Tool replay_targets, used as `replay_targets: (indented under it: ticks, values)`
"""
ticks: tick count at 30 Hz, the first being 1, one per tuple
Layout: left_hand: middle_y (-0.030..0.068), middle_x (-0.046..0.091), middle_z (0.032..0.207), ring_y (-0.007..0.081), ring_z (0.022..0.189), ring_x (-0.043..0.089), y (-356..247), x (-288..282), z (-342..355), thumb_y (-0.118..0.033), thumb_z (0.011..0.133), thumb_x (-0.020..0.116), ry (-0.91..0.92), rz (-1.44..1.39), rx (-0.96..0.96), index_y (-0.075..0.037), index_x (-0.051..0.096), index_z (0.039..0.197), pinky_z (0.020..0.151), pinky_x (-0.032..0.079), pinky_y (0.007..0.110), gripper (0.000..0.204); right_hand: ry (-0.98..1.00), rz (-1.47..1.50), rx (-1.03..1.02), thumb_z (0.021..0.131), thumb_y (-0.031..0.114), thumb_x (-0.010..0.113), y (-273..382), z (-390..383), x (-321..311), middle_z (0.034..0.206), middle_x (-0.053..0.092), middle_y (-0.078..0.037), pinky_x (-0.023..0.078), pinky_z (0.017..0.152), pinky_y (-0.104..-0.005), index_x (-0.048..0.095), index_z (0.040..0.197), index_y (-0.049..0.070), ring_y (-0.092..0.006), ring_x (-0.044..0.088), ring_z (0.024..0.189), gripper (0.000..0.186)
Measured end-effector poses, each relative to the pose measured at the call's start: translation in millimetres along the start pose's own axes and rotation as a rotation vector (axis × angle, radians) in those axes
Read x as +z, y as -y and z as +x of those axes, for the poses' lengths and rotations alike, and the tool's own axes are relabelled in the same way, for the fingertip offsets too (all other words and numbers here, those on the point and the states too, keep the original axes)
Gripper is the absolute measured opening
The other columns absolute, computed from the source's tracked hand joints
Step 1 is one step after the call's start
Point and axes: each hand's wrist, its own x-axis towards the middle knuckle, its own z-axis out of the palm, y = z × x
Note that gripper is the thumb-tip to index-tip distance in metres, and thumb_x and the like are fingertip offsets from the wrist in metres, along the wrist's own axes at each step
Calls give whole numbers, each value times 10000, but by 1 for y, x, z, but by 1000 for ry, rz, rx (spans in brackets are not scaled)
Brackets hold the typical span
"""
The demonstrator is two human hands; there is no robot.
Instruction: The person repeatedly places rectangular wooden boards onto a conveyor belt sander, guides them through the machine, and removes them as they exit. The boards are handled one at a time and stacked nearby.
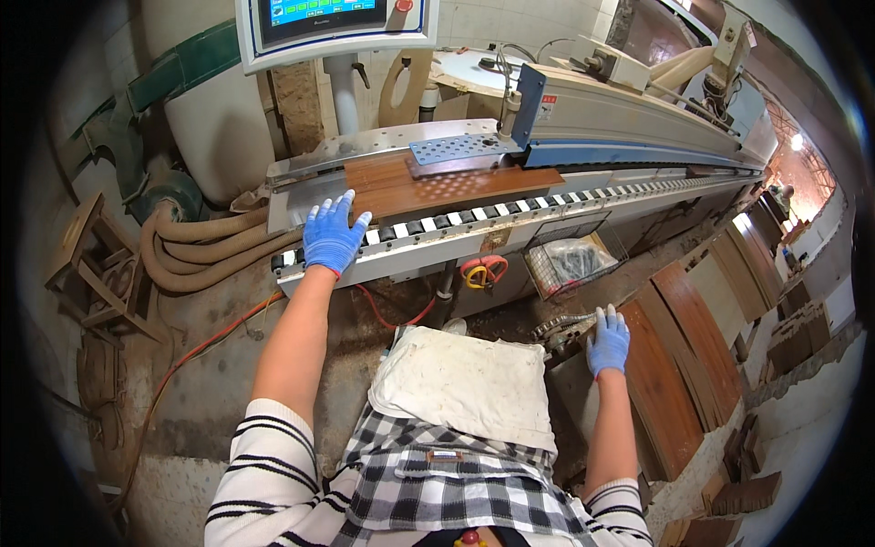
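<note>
My left hand (333,232), in a blue and white work glove, lies with fingers spread at the near left edge of a brown wood-grain board (428,190). That board lies flat on the infeed of a long edge-banding-type machine (629,109), partly beneath a blue perforated plate (460,146). A conveyor track of black and white pads (483,212) runs along the board's near side. My right hand (609,342), gloved alike, is stretched out low on the right with nothing seen in it. Beside it is a stack of brown boards (656,374).
A control panel with a screen (324,16) stands over the machine's left end. Thick ribbed hoses (196,251) curl at the left near a wooden stool (96,269). A wire basket (572,260) hangs on the machine's front, and an orange hose (196,351) crosses the floor.
</note>
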Motion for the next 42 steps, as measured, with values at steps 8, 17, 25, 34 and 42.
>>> replay_targets:
  ticks: [8, 17, 25, 34, 42]
  values:
    - [139, 526, 1380, 303, 1320, 440, 15, 16, -2, -472, 947, 495, -95, 59, 77, -104, 517, 1350, 1142, 266, 427, 546, -68, 5, -65, 821, 98, 559, -20, -10, 27, 1291, 555, -77, 403, 1000, -440, 572, 1234, 123, -298, 503, 1196, 414]
    - [136, 543, 1363, 304, 1295, 467, 14, 18, -2, -437, 944, 515, -146, 70, 102, -102, 555, 1308, 1130, 291, 430, 496, -243, 458, 137, 918, 225, 583, 31, -121, -24, 1120, 647, -94, 455, 939, -412, 585, 1171, 55, -284, 598, 1019, 305]
    - [137, 540, 1366, 306, 1296, 465, 12, 16, -4, -429, 948, 515, -138, 82, 104, -103, 566, 1299, 1131, 289, 428, 482, -639, 2150, 1504, 774, 566, 736, -111, -210, 42, 1106, 558, -136, 551, 651, -286, 566, 1053, 8, -193, 560, 925, 646]
    - [136, 539, 1367, 307, 1296, 463, 19, 19, -6, -427, 950, 510, -140, 97, 108, -104, 570, 1295, 1131, 288, 429, 476, -292, 2246, 1292, 817, 494, 720, -55, -217, -15, 894, 635, -85, 516, 669, -313, 632, 1015, 36, -211, 558, 761, 507]
    - [149, 532, 1377, 297, 1315, 449, 22, 17, -9, -467, 956, 477, -113, 40, 125, -100, 549, 1319, 1149, 252, 423, 522, -577, 2203, 1179, 849, 361, 710, -97, -246, 5, 912, 663, -30, 408, 583, -301, 635, 1013, 76, -166, 513, 674, 337]
